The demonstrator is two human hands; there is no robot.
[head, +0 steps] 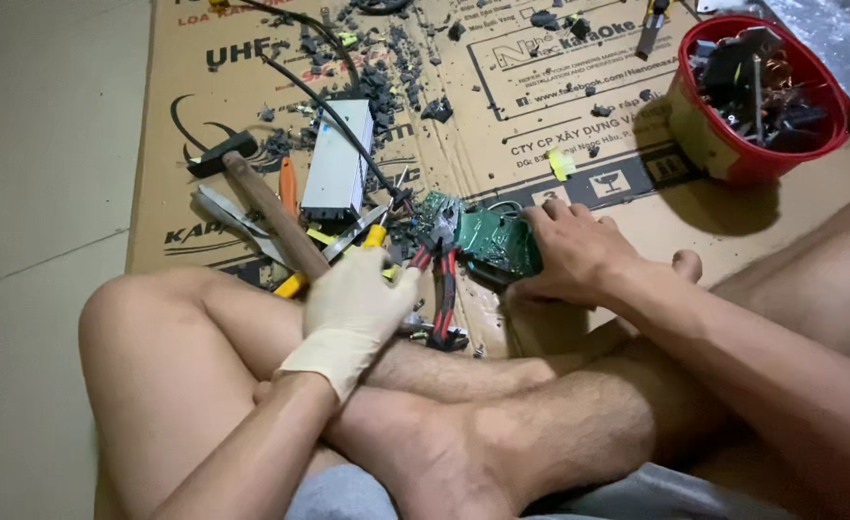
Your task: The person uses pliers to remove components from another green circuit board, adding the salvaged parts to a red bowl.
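My left hand (355, 310), in a pale glove, is closed around the wooden handle of a hammer (251, 193) whose black head lies up and to the left on the cardboard. My bare right hand (571, 252) grips a green circuit board (487, 241) and holds it down on the cardboard. Red-handled pliers (442, 289) lie between the two hands, their jaws touching the board's left edge. I sit cross-legged, knees either side.
A grey metal power-supply case (338, 159) with a black cable lies beyond the hammer. Screwdrivers with yellow and orange handles (288, 188) lie beside it. A red bowl (757, 96) of dark parts stands at the upper right. Black fragments litter the cardboard sheet (540, 116).
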